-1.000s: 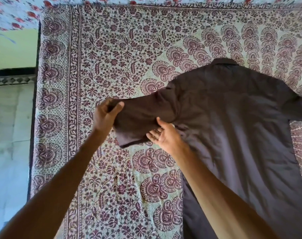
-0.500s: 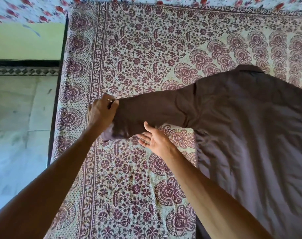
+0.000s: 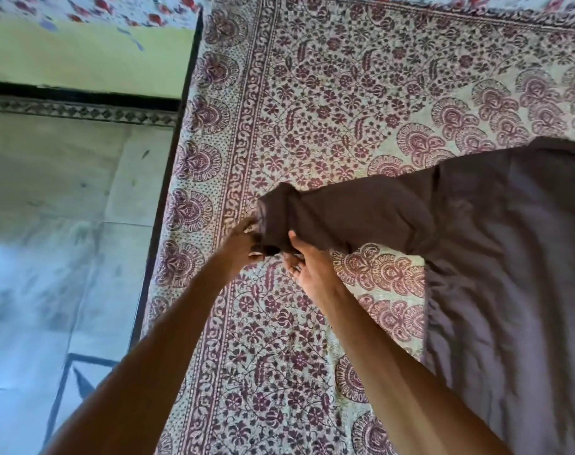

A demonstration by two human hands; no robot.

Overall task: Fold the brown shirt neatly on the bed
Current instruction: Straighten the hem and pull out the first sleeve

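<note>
- Position of the work: the brown shirt (image 3: 509,274) lies on the bed (image 3: 312,77). Its body is spread flat at the right of the view and lightly wrinkled. One sleeve (image 3: 355,215) extends leftward across the patterned bedspread (image 3: 279,356), toward the bed's edge.
- Left hand (image 3: 243,241): the fingers are curled round the free end of the sleeve and grip it. The cloth is bunched there.
- Right hand (image 3: 307,267): it is just beside the left hand. The thumb lies on top of the sleeve's lower edge and the fingers are curled beneath it, pinching the cloth.
- Step in hand (judgement): the sleeve is being drawn out straight before folding. No fold shows in the body, so the task appears to be at an early stage.
- Next move (judgement): carry the sleeve across onto the shirt body, turning it where sleeve meets body, and lay it flat.
- Requirement: hold even tension between the two grips, and smooth out the bunched end before release, or a crease will be folded in.
</note>
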